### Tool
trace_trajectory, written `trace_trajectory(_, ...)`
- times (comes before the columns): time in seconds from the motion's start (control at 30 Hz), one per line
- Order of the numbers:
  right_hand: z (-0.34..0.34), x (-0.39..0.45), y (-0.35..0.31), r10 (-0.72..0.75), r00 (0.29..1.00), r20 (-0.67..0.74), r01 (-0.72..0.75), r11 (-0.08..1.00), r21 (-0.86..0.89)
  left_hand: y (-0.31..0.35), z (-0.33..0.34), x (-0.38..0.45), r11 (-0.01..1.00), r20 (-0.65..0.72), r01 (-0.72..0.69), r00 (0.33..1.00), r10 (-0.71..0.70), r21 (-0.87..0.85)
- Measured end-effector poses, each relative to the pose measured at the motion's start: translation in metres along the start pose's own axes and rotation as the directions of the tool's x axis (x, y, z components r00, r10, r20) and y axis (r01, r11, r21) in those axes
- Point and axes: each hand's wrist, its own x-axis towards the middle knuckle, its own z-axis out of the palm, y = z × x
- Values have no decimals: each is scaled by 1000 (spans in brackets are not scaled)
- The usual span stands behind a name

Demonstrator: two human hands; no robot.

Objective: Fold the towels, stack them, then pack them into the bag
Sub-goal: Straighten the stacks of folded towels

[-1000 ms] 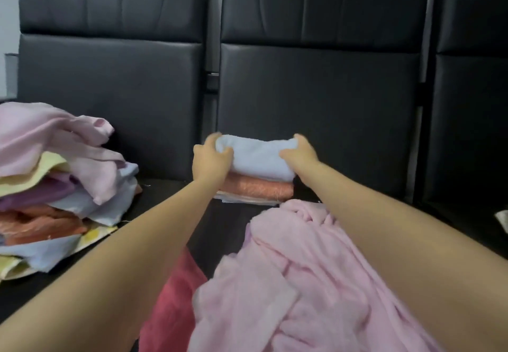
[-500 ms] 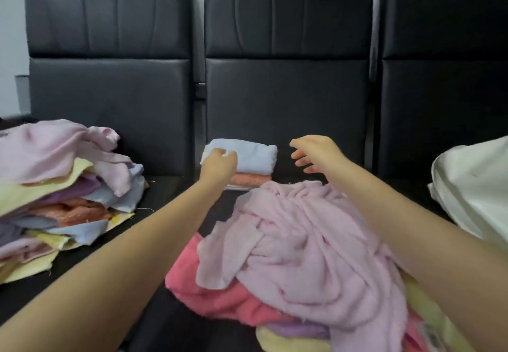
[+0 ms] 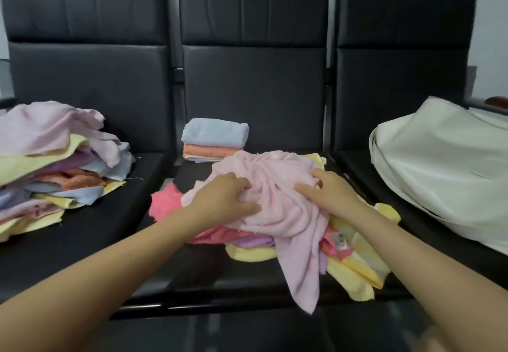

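Pink towel [image 3: 277, 203] sits bunched directly under both my hands, left hand [image 3: 222, 200] and right hand [image 3: 330, 195] each clawing into it about equally near, its loose tail trailing back toward me, folded stack [image 3: 214, 140] just beyond.

We find almost nothing to read here. The one printed item is a small white tag with dark barcode-like marks [image 3: 341, 238], lying on a coral-pink terry towel [image 3: 334, 247] at the right side of the loose heap on the middle black seat. Its marks are too small and blurred for us to make out any letters or numbers. We see no legible text, brand or sign on anything else in view.
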Motion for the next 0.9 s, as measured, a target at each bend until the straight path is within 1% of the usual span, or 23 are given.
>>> trace_trajectory(0.03,1,-2,0,-31,996,-80,32,999,23,0,1,1,999,-13,-26,1000,26,-20)
trace_trajectory(0.07,2,-1,0,-58,987,-148,64,997,35,1,2,1,995,-22,-22,1000,20,-99)
trace_trajectory(0.1,1,0,-3,-87,977,-196,98,994,50,0,2,3,975,-27,2,1000,-9,-220)
trace_trajectory(0.13,0,2,-7,-95,970,-224,117,989,91,-2,-1,5,929,-31,41,998,-56,-368)
trace_trajectory(0.17,-2,3,-13,-72,967,-245,117,978,171,-5,-4,7,848,-52,72,992,-117,-525)
trace_trajectory(0.2,-6,6,-20,-17,966,-257,102,942,321,-7,-8,9,743,-73,86,981,-178,-663)
trace_trajectory(0.23,-12,7,-29,76,967,-242,65,847,527,-10,-13,11,648,-108,72,966,-235,-758)
trace_trajectory(0.27,-19,10,-36,180,966,-183,8,692,722,-14,-17,14,577,-143,50,948,-284,-815)
trace_trajectory(0.3,-28,13,-39,273,955,-117,-48,533,845,-16,-21,17,520,-172,23,930,-324,-854)
trace_trajectory(0.33,-37,16,-41,328,941,-82,-70,425,902,-20,-23,20,472,-195,1,910,-366,-882)
trace_trajectory(0.37,-45,19,-39,367,926,-87,-72,398,915,-23,-27,22,417,-209,-18,884,-418,-909)
trace_trajectory(0.4,-50,22,-37,384,918,-103,-65,400,914,-26,-31,24,357,-215,-39,857,-469,-933)
trace_trajectory(0.47,-49,28,-31,399,911,-105,-99,460,883,-33,-40,27,231,-210,-97,817,-537,-968)
trace_trajectory(0.53,-39,33,-29,398,914,-84,-187,596,781,-33,-49,28,139,-175,-116,808,-563,-983)
trace_trajectory(0.6,-25,34,-31,330,938,-105,-194,752,630,-29,-52,29,36,-94,-89,824,-558,-995)
trace_trajectory(0.67,-15,35,-34,232,968,-97,-143,824,548,-27,-48,31,-57,-4,-36,872,-489,-998)
trace_trajectory(0.7,-10,34,-34,190,979,-71,-126,843,523,-27,-46,31,-54,27,4,896,-443,-999)
trace_trajectory(0.73,-6,34,-34,156,987,-50,-109,854,508,-28,-43,31,-9,43,43,915,-402,-999)
trace_trajectory(0.77,-3,34,-34,134,989,-58,-92,884,459,-31,-39,32,82,31,67,925,-380,-994)
trace_trajectory(0.8,-1,34,-35,108,987,-115,-58,926,373,-34,-36,31,184,3,78,926,-378,-980)
trace_trajectory(0.83,-1,32,-37,79,974,-212,-20,964,267,-37,-34,29,279,-32,85,921,-388,-957)
trace_trajectory(0.87,-3,30,-40,34,946,-322,28,982,188,-42,-31,28,331,-57,90,910,-410,-939)
trace_trajectory(0.9,-6,25,-45,-13,915,-403,83,985,155,-48,-28,28,336,-60,97,902,-428,-937)
